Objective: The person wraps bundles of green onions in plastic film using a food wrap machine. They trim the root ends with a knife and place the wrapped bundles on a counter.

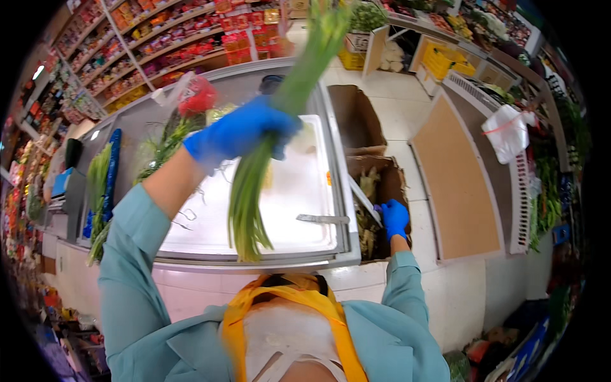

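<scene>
My left hand [248,126], in a blue glove, grips a bunch of long green stalks [250,200], probably chives or garlic stems. The bunch stands out above and below the fist over a white tray [210,238]; its top end is blurred. Lower right, my right hand [395,218], also gloved in blue, is closed beside a cardboard box [401,176] of wilted plant scraps [368,184]. A long pale blade [365,199], seemingly a knife's, runs from the fist across the box; a bit of purple shows at the fingers, which hide the handle.
A flat grey strip [324,219] lies over the tray's right rim. Another cardboard box [358,114] stands beyond the scrap box. Left on the counter are more green stalks [99,176], a blue roll [113,162] and a red plastic bag [196,95]. A brown panel [458,181] stands at right.
</scene>
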### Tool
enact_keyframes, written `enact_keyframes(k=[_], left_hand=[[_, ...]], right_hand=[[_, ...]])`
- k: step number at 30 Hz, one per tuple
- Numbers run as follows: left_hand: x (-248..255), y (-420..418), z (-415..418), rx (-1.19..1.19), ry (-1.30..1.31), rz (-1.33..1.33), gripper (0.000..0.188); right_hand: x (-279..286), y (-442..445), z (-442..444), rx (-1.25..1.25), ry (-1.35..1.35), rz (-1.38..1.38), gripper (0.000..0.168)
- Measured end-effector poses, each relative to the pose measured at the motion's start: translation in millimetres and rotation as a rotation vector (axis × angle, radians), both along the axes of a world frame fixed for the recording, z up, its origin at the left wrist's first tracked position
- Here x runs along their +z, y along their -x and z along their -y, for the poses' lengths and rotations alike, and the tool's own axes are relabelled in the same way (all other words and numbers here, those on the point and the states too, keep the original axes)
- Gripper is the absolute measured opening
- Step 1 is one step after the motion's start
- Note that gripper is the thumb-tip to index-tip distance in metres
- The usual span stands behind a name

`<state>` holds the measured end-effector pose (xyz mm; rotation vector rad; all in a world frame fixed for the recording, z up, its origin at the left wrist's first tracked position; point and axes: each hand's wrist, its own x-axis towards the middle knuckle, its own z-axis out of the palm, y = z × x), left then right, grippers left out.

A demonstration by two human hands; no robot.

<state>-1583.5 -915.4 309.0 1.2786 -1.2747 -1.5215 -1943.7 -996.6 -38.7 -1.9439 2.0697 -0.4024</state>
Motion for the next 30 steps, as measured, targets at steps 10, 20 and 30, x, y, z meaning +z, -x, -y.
enact_keyframes(k=[10, 20, 30], left_hand=[[-32.6, -49.0, -25.3, 0.059, 0.182, -0.086, 0.024], [-36.0, -39.6, -35.7, 0.147, 0.373, -0.352, 0.021], [-31.5, -63.1, -65.6, -0.001, 0.794, -0.089, 0.107]], right_hand=[[18.6, -36.8, 10.1, 0.146, 0.392, 0.331, 0.021], [149.3, -98.8, -38.8, 0.425, -0.062, 0.819, 0.07], [213.1, -322.8, -131.6, 0.441, 0.223, 1.439, 0.046]])
